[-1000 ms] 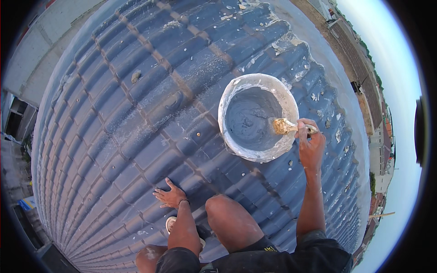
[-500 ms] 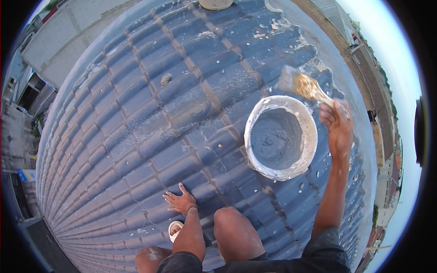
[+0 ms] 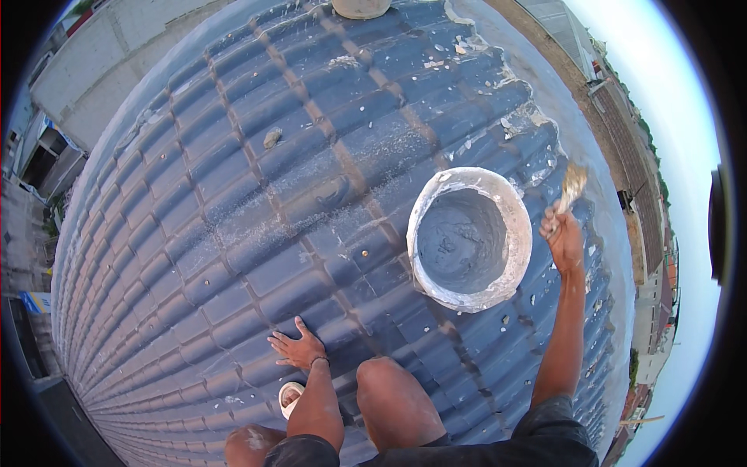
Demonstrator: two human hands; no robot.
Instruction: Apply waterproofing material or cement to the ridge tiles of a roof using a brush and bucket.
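My right hand (image 3: 565, 237) is closed round the handle of a wide paintbrush (image 3: 574, 184). Its bristles point away from me, against the smooth grey band along the roof's right edge; whether they touch it I cannot tell. Just left of that hand stands a white bucket (image 3: 517, 247) with a crusted rim, holding thick grey paste (image 3: 461, 245). My left hand (image 3: 303, 347) rests flat on the dark blue-grey roof tiles (image 3: 284, 276), fingers spread, with a dark band at the wrist.
A second pale container (image 3: 362, 8) stands at the far top of the roof. One small stone (image 3: 272, 138) lies on the tiles, and white chips are scattered near the ragged right edge (image 3: 537, 117). My bent knees (image 3: 397, 401) are close to my left hand. Beyond the roof are lower buildings (image 3: 109, 70).
My right hand has swung the brush from beyond the bucket over to the right edge, turning its bristles away from me. The left hand stays planted; the whole view has shifted slightly.
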